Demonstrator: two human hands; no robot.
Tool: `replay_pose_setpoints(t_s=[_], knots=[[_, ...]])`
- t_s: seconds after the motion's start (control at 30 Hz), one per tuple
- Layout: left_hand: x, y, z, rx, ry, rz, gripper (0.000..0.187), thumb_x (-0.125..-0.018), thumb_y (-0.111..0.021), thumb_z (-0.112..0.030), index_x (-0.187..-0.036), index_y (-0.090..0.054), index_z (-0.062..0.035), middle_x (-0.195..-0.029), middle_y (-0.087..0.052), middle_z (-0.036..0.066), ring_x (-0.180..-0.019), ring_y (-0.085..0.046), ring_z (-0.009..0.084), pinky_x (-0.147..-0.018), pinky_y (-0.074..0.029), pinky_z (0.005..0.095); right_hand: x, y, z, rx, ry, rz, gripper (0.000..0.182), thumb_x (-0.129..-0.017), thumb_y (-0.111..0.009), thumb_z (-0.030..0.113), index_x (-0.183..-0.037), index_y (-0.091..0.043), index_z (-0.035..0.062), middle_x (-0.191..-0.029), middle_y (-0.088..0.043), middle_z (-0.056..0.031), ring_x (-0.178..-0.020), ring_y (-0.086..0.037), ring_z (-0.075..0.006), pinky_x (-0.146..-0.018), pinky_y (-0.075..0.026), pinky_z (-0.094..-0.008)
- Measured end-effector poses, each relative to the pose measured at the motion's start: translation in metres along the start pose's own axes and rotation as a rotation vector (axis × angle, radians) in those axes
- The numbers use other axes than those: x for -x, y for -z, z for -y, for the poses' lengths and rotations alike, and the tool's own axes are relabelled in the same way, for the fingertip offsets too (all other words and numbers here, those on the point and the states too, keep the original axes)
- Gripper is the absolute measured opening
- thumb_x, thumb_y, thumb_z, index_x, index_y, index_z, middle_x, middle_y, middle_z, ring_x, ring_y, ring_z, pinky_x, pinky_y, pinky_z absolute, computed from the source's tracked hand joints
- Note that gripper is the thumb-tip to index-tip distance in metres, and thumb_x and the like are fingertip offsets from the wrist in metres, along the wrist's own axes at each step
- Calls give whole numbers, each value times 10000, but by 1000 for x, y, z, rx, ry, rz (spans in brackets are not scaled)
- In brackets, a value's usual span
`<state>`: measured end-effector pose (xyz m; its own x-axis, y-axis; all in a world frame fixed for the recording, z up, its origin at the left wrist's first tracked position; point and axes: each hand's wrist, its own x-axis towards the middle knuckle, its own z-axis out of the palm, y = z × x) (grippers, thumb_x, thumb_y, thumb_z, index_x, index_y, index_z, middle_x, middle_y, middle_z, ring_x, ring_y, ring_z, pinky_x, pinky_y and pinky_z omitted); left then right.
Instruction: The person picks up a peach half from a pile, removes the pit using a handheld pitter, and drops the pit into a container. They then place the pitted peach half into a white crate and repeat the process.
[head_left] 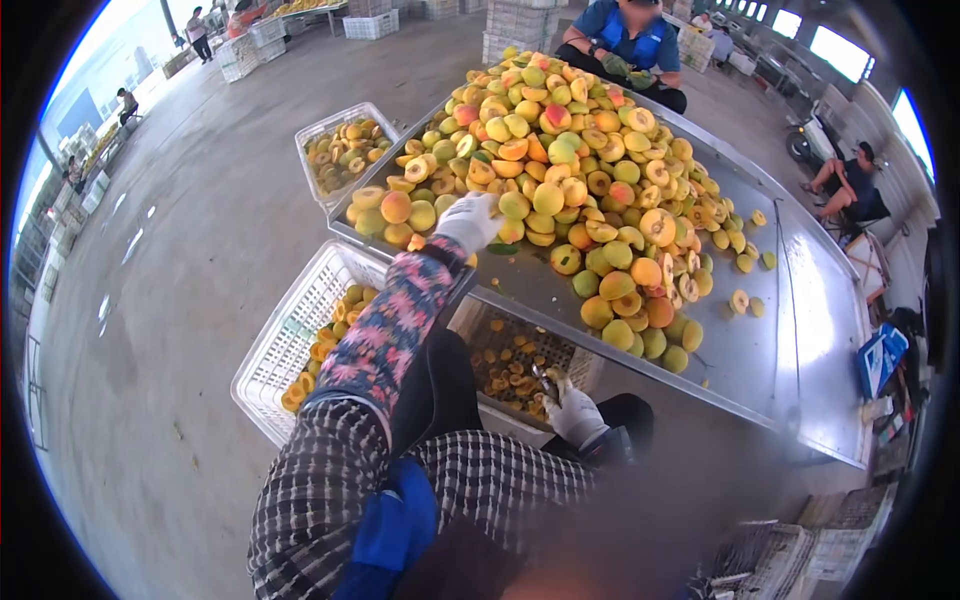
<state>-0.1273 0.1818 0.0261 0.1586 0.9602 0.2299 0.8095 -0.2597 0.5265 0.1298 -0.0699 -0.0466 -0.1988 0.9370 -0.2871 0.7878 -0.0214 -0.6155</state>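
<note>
My left hand [470, 222], in a white glove, reaches to the near left edge of a big heap of peaches [548, 198]. Its fingertips are right at the fruit and mostly hidden. Many peaches in the heap are halved, some with brown stones showing. Lower down, beside my knee, my right hand [576, 416], also gloved in white, is closed around a slim metal tool [543, 380]. That hand hovers over a crate [590, 374] under the table edge, which holds cut fruit pieces.
The heap lies on a metal table [745, 375]. Left of me stands a white crate [262, 345] with peach halves; another crate [310, 180] of fruit sits beyond it. A person [630, 45] works across the table. Another person [855, 185] sits at right.
</note>
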Motion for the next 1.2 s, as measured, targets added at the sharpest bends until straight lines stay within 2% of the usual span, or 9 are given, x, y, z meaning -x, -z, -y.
replay_pose_setpoints(t_s=[0.17,0.4,0.5,0.6,0.7,0.73,0.8,0.87,1.2], knots=[[-59,-51,-11,-290,-127,-15,561,-821,-639,-342,-1315,-486,-126,-1218,-581,158,-1098,-585,345,-912,-474,454,4,-2,-4,-33,40,44,517,-921,-550,215,-1391,-373,94,-919,-645,-284,-895,-626,-447,-777,-480,-506],[-57,-61,-14,-204,67,125,633,-809,-665,-255,-1367,-415,-87,-1156,-610,201,-1071,-613,338,-921,-480,434,4,-3,-3,-38,52,77,522,-919,-560,257,-1371,-380,66,-941,-636,-300,-917,-618,-458,-804,-476,-506],[-41,-50,-7,228,96,120,686,-800,-661,-312,-1382,-392,-70,-1143,-622,167,-1014,-635,307,-866,-515,430,5,-3,-7,-65,59,2,501,-919,-571,267,-1344,-408,55,-950,-637,-296,-933,-619,-453,-810,-479,-494],[-4,-30,-26,1500,362,303,625,-839,-609,-276,-1391,-394,-73,-1221,-588,144,-1023,-632,300,-851,-539,434,-4,2,-7,-362,173,-171,412,-909,-615,221,-1251,-494,27,-905,-649,-259,-877,-645,-430,-744,-512,-424],[49,1,-58,1882,243,504,577,-861,-558,-250,-1390,-404,-78,-1266,-559,140,-1046,-622,318,-835,-553,455,-2,43,31,-447,227,-287,302,-918,-572,116,-1197,-525,8,-919,-633,-182,-860,-631,-298,-749,-498,-359],[62,3,-64,1901,246,505,575,-864,-548,-259,-1390,-404,-76,-1262,-559,144,-1055,-618,315,-841,-550,456,-6,50,35,-494,313,-325,289,-915,-557,75,-1188,-528,-17,-879,-616,-145,-804,-611,-237,-751,-486,-319],[84,1,-79,1939,248,514,572,-870,-530,-276,-1390,-406,-72,-1252,-559,152,-1074,-609,311,-852,-544,457,-10,68,50,262,713,-723,284,-933,-537,94,-1208,-503,32,-1016,-615,-204,-960,-602,-358,-744,-494,-404],[97,2,-97,1981,305,477,537,-883,-480,-214,-1397,-397,-81,-1220,-572,128,-1057,-606,269,-889,-529,428,-15,78,68,-225,428,-491,323,-930,-553,155,-1226,-485,49,-950,-628,-225,-891,-609,-416,-728,-500,-439],[113,-26,-118,1566,160,247,477,-923,-437,-230,-1359,-428,-38,-1129,-578,112,-939,-614,221,-822,-522,319,-18,69,82,-34,279,-483,262,-941,-524,218,-1072,-419,17,-792,-628,-248,-695,-622,-435,-588,-484,-503]])
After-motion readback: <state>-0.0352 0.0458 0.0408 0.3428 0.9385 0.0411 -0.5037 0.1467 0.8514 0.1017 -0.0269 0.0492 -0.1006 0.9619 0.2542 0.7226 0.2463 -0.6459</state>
